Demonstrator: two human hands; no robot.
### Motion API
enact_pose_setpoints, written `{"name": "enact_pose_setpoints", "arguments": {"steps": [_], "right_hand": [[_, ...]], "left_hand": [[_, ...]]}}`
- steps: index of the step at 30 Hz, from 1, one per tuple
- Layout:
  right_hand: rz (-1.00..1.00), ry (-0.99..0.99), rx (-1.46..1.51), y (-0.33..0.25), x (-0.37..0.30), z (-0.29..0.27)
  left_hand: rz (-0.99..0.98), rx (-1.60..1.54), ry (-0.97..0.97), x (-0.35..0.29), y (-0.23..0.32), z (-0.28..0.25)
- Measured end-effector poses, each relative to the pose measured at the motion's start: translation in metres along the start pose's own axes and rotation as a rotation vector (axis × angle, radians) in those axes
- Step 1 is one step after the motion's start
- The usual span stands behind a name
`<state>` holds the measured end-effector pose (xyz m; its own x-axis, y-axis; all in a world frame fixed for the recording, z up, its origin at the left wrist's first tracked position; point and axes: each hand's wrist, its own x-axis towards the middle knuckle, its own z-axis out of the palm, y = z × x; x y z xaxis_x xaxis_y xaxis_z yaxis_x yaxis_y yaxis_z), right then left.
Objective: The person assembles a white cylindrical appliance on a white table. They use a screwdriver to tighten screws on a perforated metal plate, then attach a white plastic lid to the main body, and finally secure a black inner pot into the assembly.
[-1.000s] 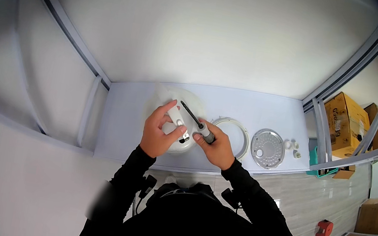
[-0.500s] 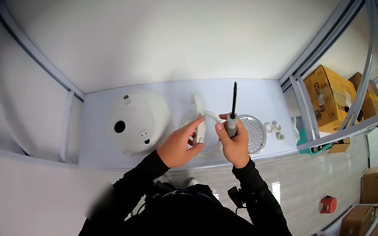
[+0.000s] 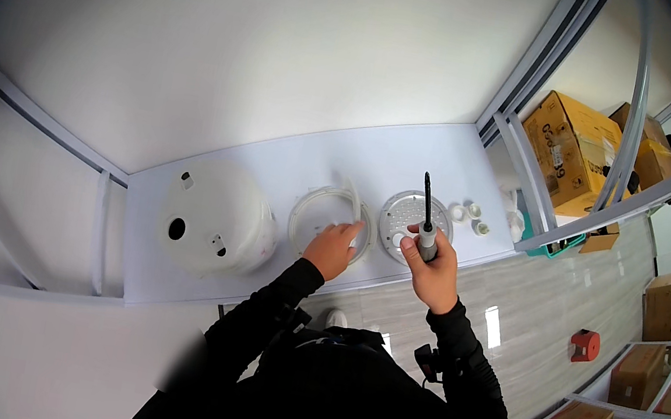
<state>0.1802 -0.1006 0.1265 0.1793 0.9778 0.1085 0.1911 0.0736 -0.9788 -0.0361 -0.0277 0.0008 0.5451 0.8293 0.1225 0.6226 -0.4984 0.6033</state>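
Observation:
My right hand (image 3: pixel 435 277) grips a screwdriver (image 3: pixel 428 241) with a grey handle, its dark shaft pointing up and away from me. My left hand (image 3: pixel 330 250) closes on the near end of a curved white handle (image 3: pixel 352 199). This handle leans over a round white ring-shaped part (image 3: pixel 296 219) on the table; my fingers hide its near end. Beyond the screwdriver lies a round perforated metal plate (image 3: pixel 400 209), partly behind my right hand. To the left, a large white rounded housing (image 3: pixel 249 222) lies with several dark openings facing up.
Several small white caps (image 3: pixel 475 211) sit right of the plate on the white table (image 3: pixel 441 161). A wall (image 3: pixel 248 44) rises behind, and metal frame posts (image 3: pixel 549 46) stand at the right. Cardboard boxes (image 3: pixel 571 156) and a red stool (image 3: pixel 585 345) are farther right.
My left hand has gone down and turned palm-down, lowering the curved handle toward the ring. My right hand has shifted right and slightly nearer with the screwdriver. The whole view has also shifted.

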Motion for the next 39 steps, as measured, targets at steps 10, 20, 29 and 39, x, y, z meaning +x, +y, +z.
{"name": "enact_pose_setpoints", "arguments": {"steps": [10,20,29,39], "right_hand": [[-0.016,-0.021,0.014,0.004,0.007,-0.006],[-0.059,-0.139,0.065,0.0,0.021,0.026],[-0.173,-0.338,0.08,-0.01,0.03,0.088],[-0.455,-0.451,-0.076,-0.018,0.025,0.156]], "left_hand": [[-0.127,-0.07,-0.01,0.001,0.011,0.005],[-0.018,-0.183,0.273,-0.023,0.058,-0.078],[-0.077,-0.056,0.925,-0.105,0.068,-0.196],[-0.403,0.011,1.098,-0.166,-0.055,-0.218]]}}
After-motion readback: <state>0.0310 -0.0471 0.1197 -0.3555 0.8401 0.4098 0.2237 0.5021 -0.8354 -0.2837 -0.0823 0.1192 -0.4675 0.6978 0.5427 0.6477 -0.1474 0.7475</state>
